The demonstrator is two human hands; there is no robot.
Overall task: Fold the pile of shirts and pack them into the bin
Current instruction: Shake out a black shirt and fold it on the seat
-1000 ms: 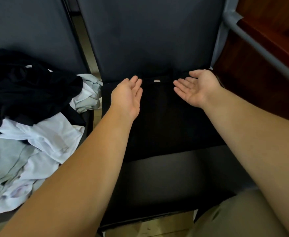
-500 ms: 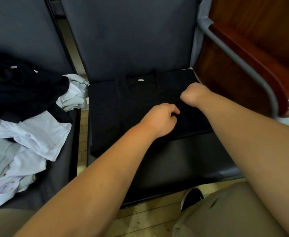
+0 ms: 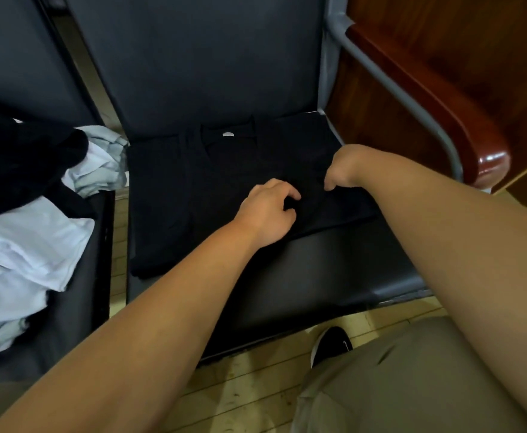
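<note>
On black padded chair seat (image 3: 334, 276), pinching flat black fabric shirt (image 3: 224, 182) with left hand (image 3: 268, 210) and right hand (image 3: 345, 165), folding apparently unfinished, crumpled white-and-black shirt pile (image 3: 37, 239) at left pending.

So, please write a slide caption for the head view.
Left hand and right hand grip the black shirt spread on a chair seat, beside a pile of shirts.
</note>
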